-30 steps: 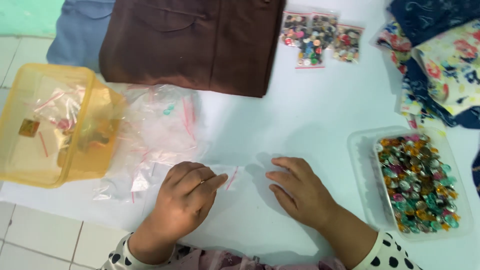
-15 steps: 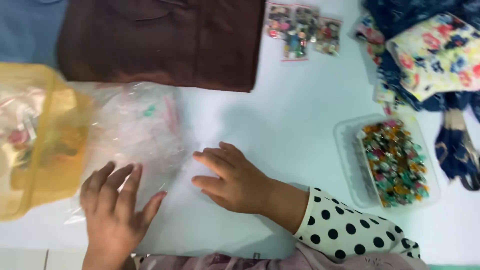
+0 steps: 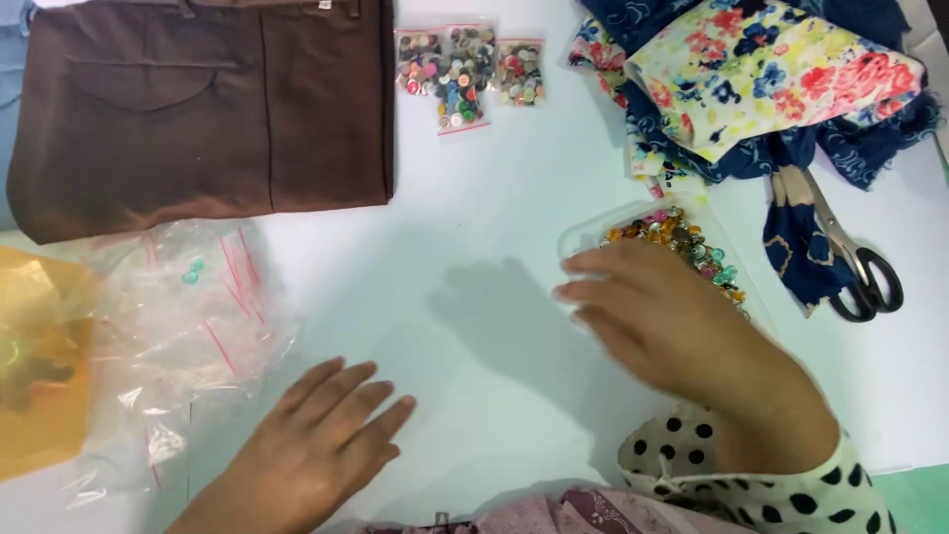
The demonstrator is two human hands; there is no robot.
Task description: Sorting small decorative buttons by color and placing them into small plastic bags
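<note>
Closest to us, our left hand (image 3: 311,445) lies flat on the white table (image 3: 474,198), palm down, fingers spread loosely and holding nothing. Just to its left sits a heap of small clear plastic bags (image 3: 188,326) with red strips along their tops, and at the far left edge we catch a yellow see-through box (image 3: 40,366), partly under the bags.

Over on the right, our right hand (image 3: 662,316) hovers above a clear plastic tray (image 3: 593,229) of shiny mixed-colour beads (image 3: 682,237); the fingers are stretched out, slightly apart, gripping nothing, and they cover most of the tray. The polka-dot sleeve (image 3: 751,485) shows at the wrist. Whether the fingertips touch the tray rim, we cannot tell.

Further right, a pair of scissors (image 3: 850,257) with black handles lies on the table, blades tucked under a dark blue floral cloth (image 3: 771,69).

At the far edge, three little bags of buttons (image 3: 465,64) sit side by side, and beside them on the left lies a folded brown garment (image 3: 208,109).
</note>
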